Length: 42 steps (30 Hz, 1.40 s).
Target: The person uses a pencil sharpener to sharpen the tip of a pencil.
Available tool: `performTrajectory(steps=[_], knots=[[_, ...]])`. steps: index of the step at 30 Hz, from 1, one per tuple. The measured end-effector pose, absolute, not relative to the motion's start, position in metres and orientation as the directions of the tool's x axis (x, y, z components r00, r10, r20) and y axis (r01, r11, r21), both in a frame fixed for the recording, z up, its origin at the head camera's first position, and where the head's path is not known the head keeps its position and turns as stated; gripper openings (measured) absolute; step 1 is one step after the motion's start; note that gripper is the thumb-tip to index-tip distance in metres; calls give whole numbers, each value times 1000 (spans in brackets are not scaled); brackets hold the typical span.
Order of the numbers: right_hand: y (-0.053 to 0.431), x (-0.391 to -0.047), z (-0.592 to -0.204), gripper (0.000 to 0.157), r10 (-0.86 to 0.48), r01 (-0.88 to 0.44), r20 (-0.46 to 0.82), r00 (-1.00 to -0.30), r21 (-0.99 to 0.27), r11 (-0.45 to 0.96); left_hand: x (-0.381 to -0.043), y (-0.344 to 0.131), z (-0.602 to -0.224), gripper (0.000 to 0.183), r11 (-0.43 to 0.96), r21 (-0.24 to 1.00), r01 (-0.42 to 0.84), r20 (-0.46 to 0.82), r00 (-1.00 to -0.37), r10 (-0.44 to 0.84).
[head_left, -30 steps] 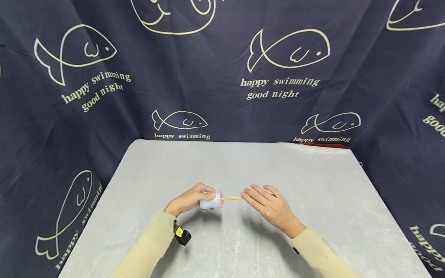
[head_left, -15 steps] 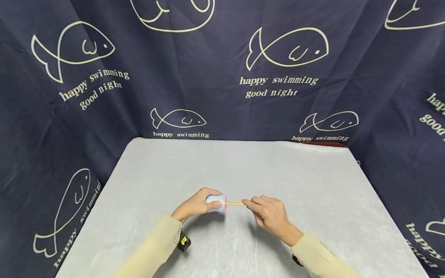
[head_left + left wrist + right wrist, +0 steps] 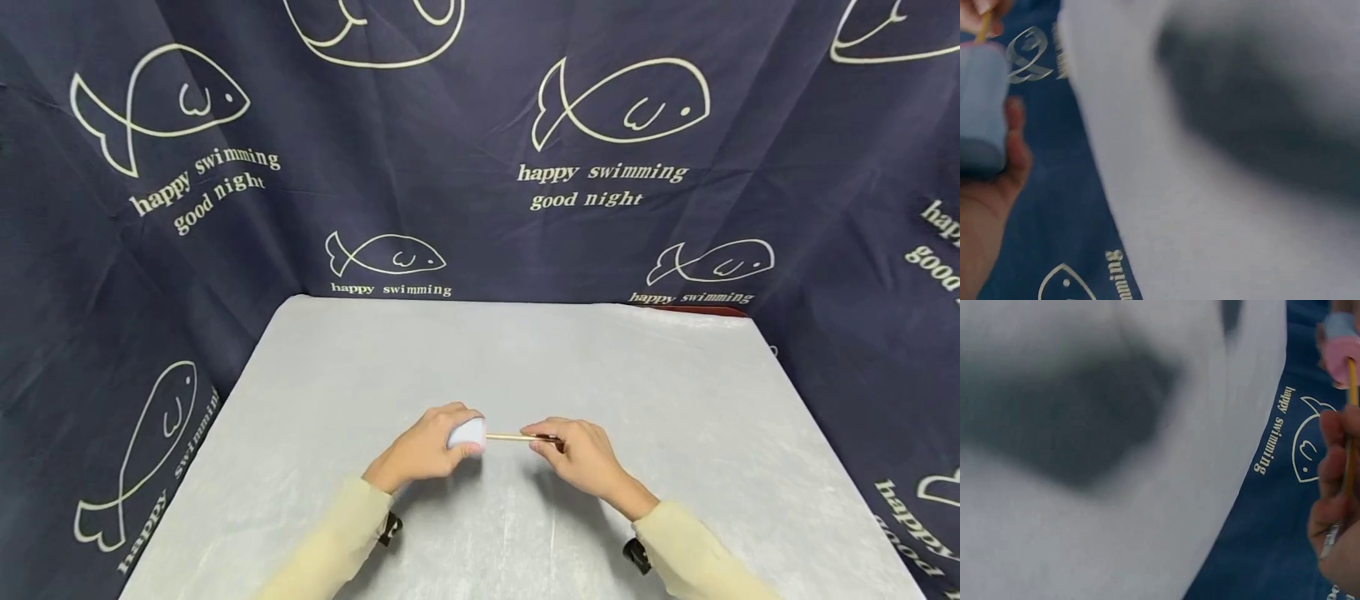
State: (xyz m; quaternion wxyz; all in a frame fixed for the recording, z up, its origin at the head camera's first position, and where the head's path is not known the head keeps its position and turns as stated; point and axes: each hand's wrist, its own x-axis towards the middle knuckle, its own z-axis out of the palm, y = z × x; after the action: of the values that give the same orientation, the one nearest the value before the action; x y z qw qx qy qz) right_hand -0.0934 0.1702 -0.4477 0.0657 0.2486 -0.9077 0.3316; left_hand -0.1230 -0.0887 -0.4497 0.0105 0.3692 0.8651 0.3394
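My left hand (image 3: 422, 446) grips a light blue, rounded pencil sharpener (image 3: 468, 433) with a pink end facing right. In the right wrist view a round hole shows in that pink end (image 3: 1337, 357), and a yellow pencil (image 3: 1353, 394) goes into it. My right hand (image 3: 588, 457) pinches the pencil between thumb and fingers, a short way from the sharpener. The bare stretch of pencil (image 3: 505, 437) lies level between the two hands. The pencil's tip is hidden inside the sharpener. Both hands are raised over the table, their shadows below.
A pale grey cloth covers the table (image 3: 525, 358). Dark blue curtains (image 3: 487, 167) with white fish drawings and lettering surround it at the back and sides. A bit of red edge (image 3: 705, 311) shows at the back right. A black device is strapped at each wrist.
My right hand went from flat, extended fingers over the pencil to a pinch on it. My left hand moved slightly right and rolled, turning the sharpener.
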Motion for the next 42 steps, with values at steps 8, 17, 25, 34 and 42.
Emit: performTrajectory(steps=[8, 17, 25, 34, 42], knots=[[168, -104, -455, 29, -486, -762, 784, -386, 25, 647, -140, -101, -425, 22, 425, 795, 433, 68, -760, 647], [163, -110, -449, 27, -499, -731, 835, -231, 189, 656, -137, -97, -430, 18, 316, 870, 378, 67, -727, 683], [174, -104, -441, 11, -321, -410, 260, -911, -664, 625, -128, -77, -445, 44, 445, 365, 818, 472, -575, 669], [183, -112, -437, 14, -343, -274, 53, -938, -718, 640, -131, -76, -458, 50, 470, 185, 863, 526, -491, 694], [186, -106, -446, 13, -417, -639, 526, -741, -364, 677, -141, -78, -438, 40, 500, 615, 610, 214, -739, 639]])
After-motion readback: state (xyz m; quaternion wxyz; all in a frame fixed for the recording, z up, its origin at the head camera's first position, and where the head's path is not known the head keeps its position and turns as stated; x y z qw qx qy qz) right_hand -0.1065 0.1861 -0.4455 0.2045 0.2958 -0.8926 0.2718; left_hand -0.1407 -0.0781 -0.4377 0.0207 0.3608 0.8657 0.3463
